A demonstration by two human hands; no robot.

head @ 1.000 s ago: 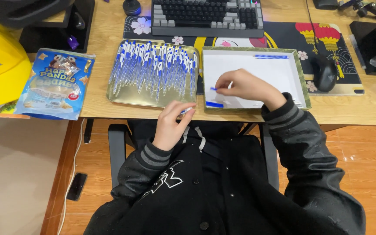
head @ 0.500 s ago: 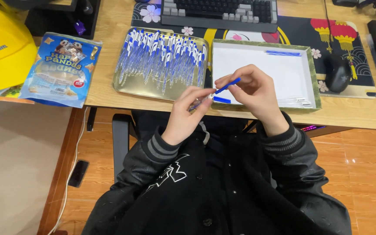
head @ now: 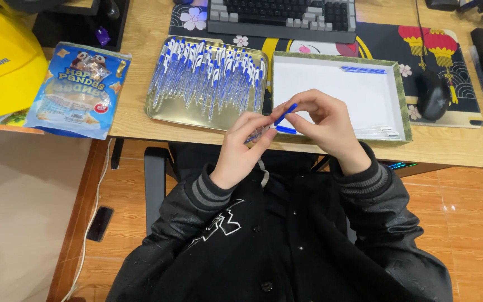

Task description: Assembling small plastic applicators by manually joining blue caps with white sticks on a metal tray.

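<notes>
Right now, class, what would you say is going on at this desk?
A person seated at a wooden desk holds a blue and clear pen between both hands, the left hand on the clear barrel end and the right hand on the blue end. Just beyond the hands, a gold tray is piled with similar pens, and a white box holds a few blue pieces. A snack bag and a yellow cap lie to the left.

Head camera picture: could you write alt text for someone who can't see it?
A seated person's left hand and right hand together hold a blue pen at the edge of a wooden desk. Behind them sit a gold tray of blue pens and a nearly empty white box.
</notes>
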